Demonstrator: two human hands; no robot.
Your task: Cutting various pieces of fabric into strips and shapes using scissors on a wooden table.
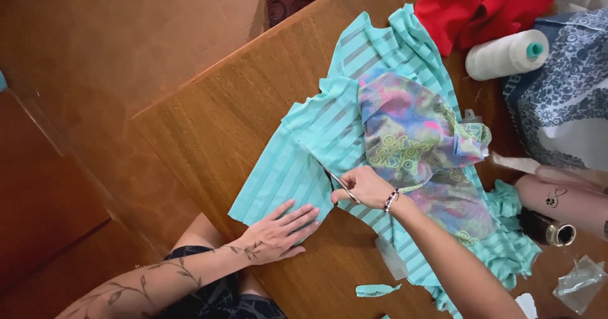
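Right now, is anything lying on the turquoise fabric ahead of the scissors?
Nothing visible lies right at the scissors in the right hand. Further along, a multicoloured printed cloth sits on the turquoise striped fabric. The left hand presses the near edge flat.

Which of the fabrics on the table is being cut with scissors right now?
The turquoise striped fabric: the right hand runs scissors through it and the left hand pins it flat. The red, multicoloured and blue patterned fabrics lie untouched.
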